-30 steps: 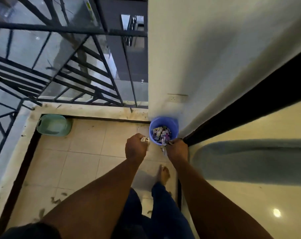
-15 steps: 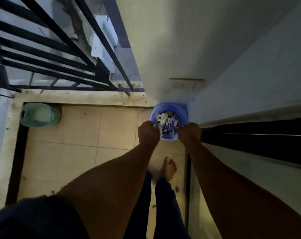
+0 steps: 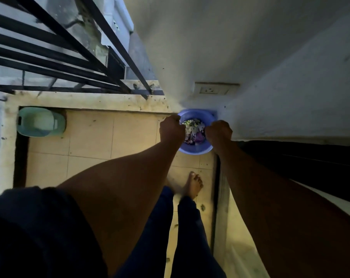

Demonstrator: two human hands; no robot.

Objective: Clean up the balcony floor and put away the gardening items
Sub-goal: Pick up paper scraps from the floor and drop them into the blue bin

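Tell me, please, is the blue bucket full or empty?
Partly full: the blue bucket holds a heap of mixed scraps, visible between both hands.

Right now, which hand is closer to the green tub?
Left. The left hand is at the blue bucket's left rim, on the side facing the green tub; the right hand is at the far rim.
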